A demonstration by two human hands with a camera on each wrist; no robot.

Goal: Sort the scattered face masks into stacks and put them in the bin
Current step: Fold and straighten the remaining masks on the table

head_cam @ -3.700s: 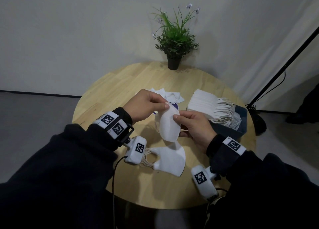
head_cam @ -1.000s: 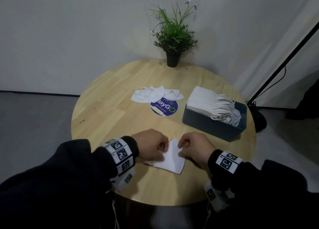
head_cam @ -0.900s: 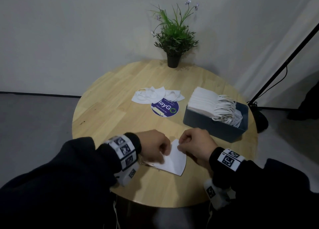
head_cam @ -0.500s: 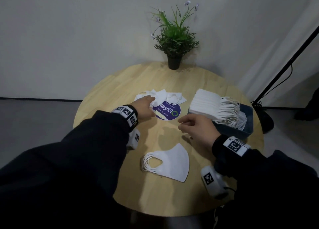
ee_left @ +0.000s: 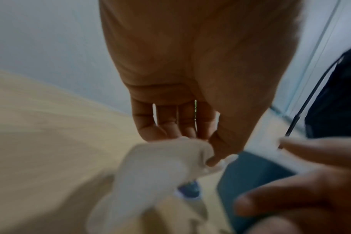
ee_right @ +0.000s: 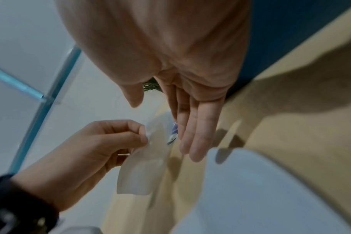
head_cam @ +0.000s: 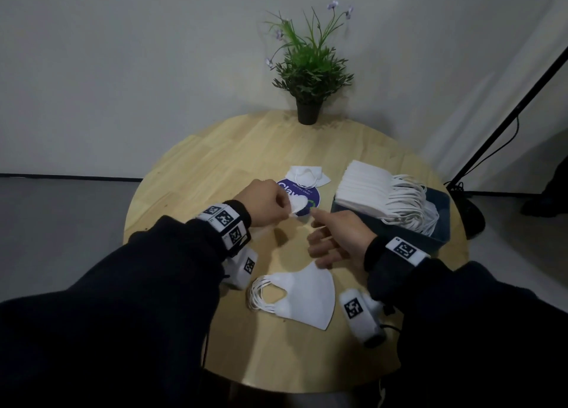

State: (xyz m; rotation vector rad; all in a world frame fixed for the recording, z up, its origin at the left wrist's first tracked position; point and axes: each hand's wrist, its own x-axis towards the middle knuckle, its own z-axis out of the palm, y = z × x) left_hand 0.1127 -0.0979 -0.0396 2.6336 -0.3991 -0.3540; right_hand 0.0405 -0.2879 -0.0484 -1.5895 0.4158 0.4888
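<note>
The left hand (head_cam: 264, 203) pinches a white face mask (head_cam: 298, 205) in the middle of the frame. The right hand (head_cam: 338, 238) hovers beside it, fingers straight, holding nothing. The bin (head_cam: 430, 232) sits at right.

Bare wood of the table (head_cam: 196, 168) at left; bin (head_cam: 436, 223) at right, potted plant (head_cam: 309, 79) at far edge.

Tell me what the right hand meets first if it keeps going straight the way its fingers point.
Probably the mask pinched by the left hand: the right hand has open fingers aimed toward it, just short of touching. Depth is unclear.
</note>
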